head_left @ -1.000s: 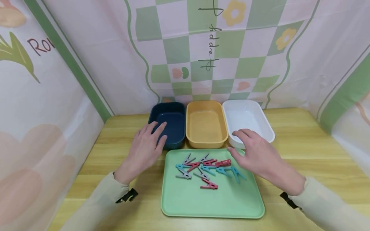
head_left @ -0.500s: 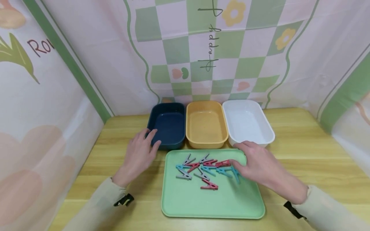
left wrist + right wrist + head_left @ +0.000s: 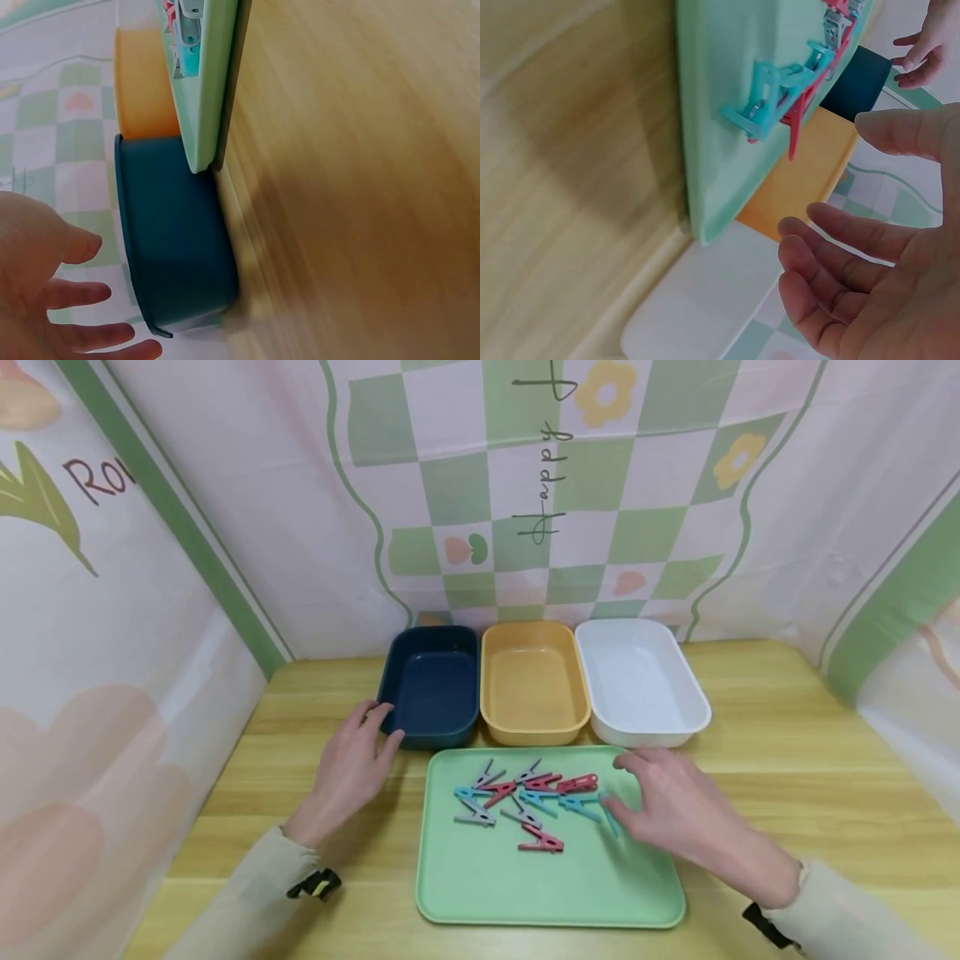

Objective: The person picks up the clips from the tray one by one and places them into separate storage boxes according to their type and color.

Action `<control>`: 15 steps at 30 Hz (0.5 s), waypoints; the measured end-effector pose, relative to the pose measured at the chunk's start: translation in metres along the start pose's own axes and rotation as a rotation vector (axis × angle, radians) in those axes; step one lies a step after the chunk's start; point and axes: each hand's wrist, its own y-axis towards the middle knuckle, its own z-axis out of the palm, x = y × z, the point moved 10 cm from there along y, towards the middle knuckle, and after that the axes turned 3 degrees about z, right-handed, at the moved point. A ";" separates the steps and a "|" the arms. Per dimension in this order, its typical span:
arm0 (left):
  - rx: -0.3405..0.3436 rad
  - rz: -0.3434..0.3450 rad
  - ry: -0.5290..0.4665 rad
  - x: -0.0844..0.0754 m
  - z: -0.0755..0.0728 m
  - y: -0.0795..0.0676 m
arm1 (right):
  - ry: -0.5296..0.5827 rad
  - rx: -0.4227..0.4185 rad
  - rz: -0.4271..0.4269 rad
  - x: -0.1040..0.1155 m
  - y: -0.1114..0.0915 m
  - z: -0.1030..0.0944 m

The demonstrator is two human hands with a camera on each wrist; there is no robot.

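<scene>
Wooden table (image 3: pixel 765 727): backed by printed curtain (image 3: pixel 517 485).
Green tray (image 3: pixel 525 893): strewn with clothespins (image 3: pixel 551 842).
Left hand (image 3: pixel 341 781): held spread beside navy bin (image 3: pixel 435 685).
Right hand (image 3: pixel 675 802): held near blue clothespin (image 3: pixel 612 822), thumb and fingers parted.

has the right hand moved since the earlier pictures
Yes. In the head view the right hand has come toward the person: a second ago it overlapped the white, rounded rectangular plastic bin; now it shows below that bin's near edge.

Behind the table (image 3: pixel 765 718), I read "Happy" running up checkered cloth (image 3: pixel 581 477); left of the table, "Ro…" on side cloth (image 3: pixel 52 618).
</scene>
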 end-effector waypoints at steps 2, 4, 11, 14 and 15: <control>0.006 -0.012 -0.023 0.002 0.002 -0.001 | -0.005 0.007 0.005 -0.002 -0.002 0.003; 0.015 -0.024 -0.048 0.005 0.003 -0.001 | -0.010 0.010 0.014 -0.003 -0.004 0.005; 0.033 -0.076 -0.129 0.014 0.008 -0.001 | -0.059 0.018 0.043 -0.009 -0.010 0.011; 0.021 -0.084 -0.139 0.016 0.007 -0.001 | -0.090 0.033 0.051 -0.010 -0.013 0.015; 0.018 -0.084 -0.140 0.017 0.007 0.000 | -0.099 0.039 0.053 -0.011 -0.013 0.017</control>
